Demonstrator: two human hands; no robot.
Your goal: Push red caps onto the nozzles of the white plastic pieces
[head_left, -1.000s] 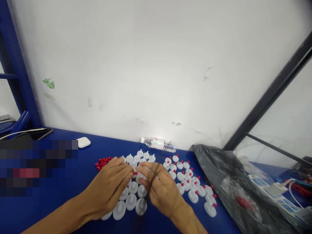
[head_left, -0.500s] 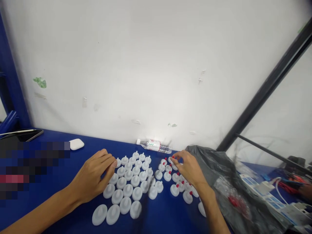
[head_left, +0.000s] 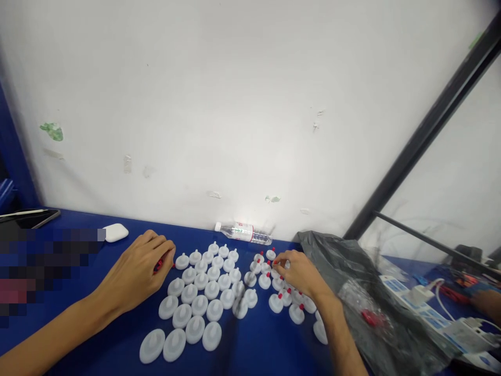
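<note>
My left hand [head_left: 136, 271] lies on the blue table [head_left: 94, 324], its fingers curled down onto a small pile of red caps [head_left: 158, 266]. I cannot tell whether they grip one. Right of it, several white discs [head_left: 203, 295] with bare stems stand in rows. My right hand [head_left: 301, 272] reaches over a second group of white discs with red caps [head_left: 279, 302]. Its fingertips pinch one capped disc [head_left: 274, 261] at that group's far side.
A water bottle [head_left: 242, 233] lies against the white wall. A white earbud case [head_left: 115, 233] and a dark phone [head_left: 29, 216] sit at far left. A black plastic bag [head_left: 364, 303] and a power strip [head_left: 434, 313] fill the right. Another person's hand [head_left: 487, 303] shows at far right.
Both hands were together over the plain discs. They parted: my left hand went left to the red caps, my right hand carried a disc right to the capped group.
</note>
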